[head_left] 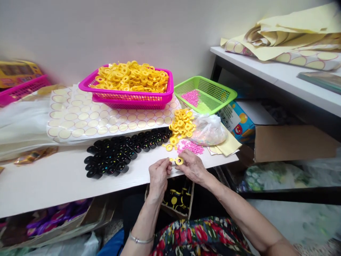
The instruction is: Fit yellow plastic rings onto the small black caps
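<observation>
Close to the table's front edge, my left hand (159,174) pinches the narrow end of a yellow plastic ring piece (179,161). The fingers of my right hand (194,166) close around its wider ring end, which has a dark centre. Just beyond my fingers lies a scatter of small pink pieces (192,147). Behind them is a heap of similar yellow ring pieces (183,122). Rows of black round cups (113,154) with bits of colour inside stand to the left of my hands.
A pink basket (128,96) full of yellow pieces sits on sheets of round stickers (90,122). Right of it are a green basket (222,89) holding pink pieces and a clear plastic bag (209,129). Below the table edge, a carton (181,213) holds black-and-yellow parts.
</observation>
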`<state>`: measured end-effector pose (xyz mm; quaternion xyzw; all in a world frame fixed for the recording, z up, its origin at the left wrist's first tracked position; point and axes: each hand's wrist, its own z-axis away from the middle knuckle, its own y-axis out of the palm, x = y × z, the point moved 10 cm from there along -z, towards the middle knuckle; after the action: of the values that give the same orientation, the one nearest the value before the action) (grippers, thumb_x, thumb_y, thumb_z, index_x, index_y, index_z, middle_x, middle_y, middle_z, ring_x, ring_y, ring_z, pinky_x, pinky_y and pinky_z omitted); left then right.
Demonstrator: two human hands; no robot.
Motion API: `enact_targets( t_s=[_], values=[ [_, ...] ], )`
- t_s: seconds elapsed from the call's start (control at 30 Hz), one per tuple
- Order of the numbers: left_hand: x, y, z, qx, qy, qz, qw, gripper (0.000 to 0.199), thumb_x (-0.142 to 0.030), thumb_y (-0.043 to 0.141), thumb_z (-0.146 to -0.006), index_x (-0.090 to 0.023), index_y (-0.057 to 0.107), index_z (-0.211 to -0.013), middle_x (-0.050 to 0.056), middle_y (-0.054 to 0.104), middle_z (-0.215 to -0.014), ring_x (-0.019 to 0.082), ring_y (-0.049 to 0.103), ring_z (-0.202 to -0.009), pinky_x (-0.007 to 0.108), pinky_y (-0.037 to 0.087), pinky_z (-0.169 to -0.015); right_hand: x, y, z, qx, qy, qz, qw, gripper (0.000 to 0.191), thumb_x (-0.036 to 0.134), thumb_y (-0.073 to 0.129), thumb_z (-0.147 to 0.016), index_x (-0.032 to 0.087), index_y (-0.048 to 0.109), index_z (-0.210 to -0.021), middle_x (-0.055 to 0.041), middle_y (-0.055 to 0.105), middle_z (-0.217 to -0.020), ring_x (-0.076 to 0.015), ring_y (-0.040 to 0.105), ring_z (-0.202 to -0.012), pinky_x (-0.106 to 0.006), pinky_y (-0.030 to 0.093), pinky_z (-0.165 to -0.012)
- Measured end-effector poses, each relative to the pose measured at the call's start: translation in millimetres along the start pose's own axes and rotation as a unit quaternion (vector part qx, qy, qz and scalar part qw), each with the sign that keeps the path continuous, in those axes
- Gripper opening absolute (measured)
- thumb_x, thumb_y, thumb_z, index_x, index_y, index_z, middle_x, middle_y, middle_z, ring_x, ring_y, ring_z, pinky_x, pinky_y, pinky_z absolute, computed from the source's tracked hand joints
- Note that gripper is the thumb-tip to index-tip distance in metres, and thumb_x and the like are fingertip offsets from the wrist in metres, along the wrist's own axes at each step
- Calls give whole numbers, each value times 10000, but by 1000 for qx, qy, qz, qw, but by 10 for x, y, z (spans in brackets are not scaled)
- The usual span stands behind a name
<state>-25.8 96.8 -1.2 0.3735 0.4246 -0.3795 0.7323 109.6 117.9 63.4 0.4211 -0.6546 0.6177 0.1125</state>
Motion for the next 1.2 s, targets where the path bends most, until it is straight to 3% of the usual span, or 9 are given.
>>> enact_targets(
  t_s=[0.2, 0.33, 0.47, 0.57, 0.67, 0.87, 1.03, 1.2],
  values=[
    [148, 164, 67, 32, 2, -11, 999, 341, -401, 722, -582, -81, 602, -583, -52, 444, -425, 28, 338, -384, 178, 228, -393, -14, 59, -16, -3, -2, -5, 1000, 62, 145, 546, -716, 185, 545, -763, 17, 461, -770, -111, 460, -686, -226, 358, -602],
    [124, 188, 59, 18, 33, -30, 999, 344, -404, 746, -544, -91, 604, -562, -60, 432, -431, 32, 346, -399, 181, 238, -394, -117, 55, -9, -30, 28, -117, 992, 86, 140, 574, -679, 176, 570, -757, 25, 452, -736, -97, 454, -640, -217, 375, -574],
    [132, 185, 39, 16, 37, -42, 998, 337, -403, 742, -549, -93, 615, -579, -48, 470, -452, 37, 367, -398, 180, 253, -386, -318, 188, 41, -14, 123, -331, 935, 193, 306, 593, -717, 169, 613, -852, 23, 502, -681, -83, 467, -531, -202, 381, -467],
    [151, 177, 29, 12, 31, -46, 998, 341, -401, 751, -534, -90, 623, -594, -47, 474, -440, 43, 381, -388, 180, 269, -383, -478, 313, 105, -24, 210, -410, 887, 306, 428, 506, -780, 148, 621, -819, 36, 488, -518, -70, 414, -391, -190, 329, -370],
    [146, 202, 19, 16, 32, -33, 999, 331, -384, 754, -537, -87, 622, -600, -36, 503, -454, 47, 411, -399, 180, 305, -402, -551, 364, 121, -53, 237, -427, 871, 307, 433, 516, -773, 143, 617, -762, 47, 463, -441, -64, 391, -343, -175, 298, -329],
    [173, 179, -1, -25, 17, -51, 998, 360, -415, 747, -527, -94, 591, -569, -33, 504, -407, 49, 406, -350, 174, 292, -366, -565, 397, 115, -60, 257, -435, 861, 260, 388, 527, -758, 145, 613, -725, 30, 515, -477, -63, 424, -352, -154, 306, -300],
    [236, 169, -47, -27, 15, -55, 998, 344, -409, 737, -541, -110, 570, -561, -40, 516, -413, 58, 427, -347, 178, 325, -366, -634, 425, 133, -77, 291, -456, 837, 231, 358, 572, -703, 131, 616, -695, 32, 519, -461, -66, 439, -345, -154, 325, -293],
    [200, 160, -126, -25, 28, -77, 996, 346, -363, 742, -531, -126, 497, -470, -55, 459, -344, 50, 375, -310, 178, 276, -339, -662, 438, 114, -98, 305, -453, 832, 169, 293, 559, -673, 140, 594, -610, 59, 448, -353, -58, 381, -282, -152, 264, -272]
  ],
)
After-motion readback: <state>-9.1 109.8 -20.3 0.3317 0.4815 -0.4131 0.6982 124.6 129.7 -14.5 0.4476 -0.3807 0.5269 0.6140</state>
